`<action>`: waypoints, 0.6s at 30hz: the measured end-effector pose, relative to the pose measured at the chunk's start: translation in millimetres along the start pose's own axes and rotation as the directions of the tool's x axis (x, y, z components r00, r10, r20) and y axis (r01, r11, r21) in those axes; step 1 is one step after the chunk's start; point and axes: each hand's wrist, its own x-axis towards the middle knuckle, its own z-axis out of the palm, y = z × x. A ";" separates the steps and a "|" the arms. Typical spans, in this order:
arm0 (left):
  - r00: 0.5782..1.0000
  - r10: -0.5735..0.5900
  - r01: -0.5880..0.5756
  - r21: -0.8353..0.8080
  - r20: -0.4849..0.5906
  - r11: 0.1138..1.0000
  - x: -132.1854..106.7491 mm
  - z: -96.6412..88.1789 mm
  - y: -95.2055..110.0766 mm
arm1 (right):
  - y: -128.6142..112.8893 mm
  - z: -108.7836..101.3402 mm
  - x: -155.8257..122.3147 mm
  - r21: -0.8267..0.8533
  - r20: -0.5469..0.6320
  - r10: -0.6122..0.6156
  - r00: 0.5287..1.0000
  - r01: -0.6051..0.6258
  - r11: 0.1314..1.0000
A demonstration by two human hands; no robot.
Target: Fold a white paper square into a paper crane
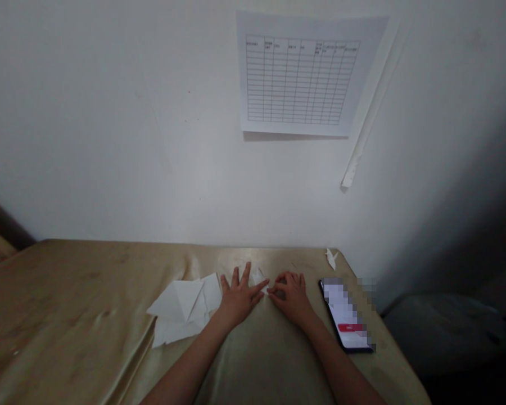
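Your folded piece point(258, 277) and stacked sheets point(188, 298): matt paper; table cover point(80, 304): satiny, creased; phone point(341, 309) by table's right edge: smooth-faced

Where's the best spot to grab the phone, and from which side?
Probably grip the phone across both long edges at mid-length, from above: it lies flat on the table, screen up, long and narrow, right of the right hand.

A bare, slender left forearm point(194, 358) and a bare, slender right forearm point(335, 355) are seen — both tapered toward the far end. The bare left hand point(238, 298) and bare right hand point(293, 297) are shown with slim fingers point(245, 276) — narrowed at the tips.
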 end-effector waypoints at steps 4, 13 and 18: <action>0.997 0.048 -0.044 0.068 -0.054 0.997 -1.2 -1.7 -2.3 | 0.6 1.1 0.1 0.022 -0.004 0.002 1.000 -0.002 1.000; 0.999 0.006 -0.005 0.041 -0.031 0.999 1.4 -9.5 -10.1 | 1.1 1.8 0.7 0.037 -0.003 0.004 1.000 -0.004 0.999; 0.999 -0.037 0.037 0.011 0.028 0.999 3.5 -12.3 -11.8 | 1.0 0.8 0.0 0.024 -0.002 0.002 1.000 -0.002 1.000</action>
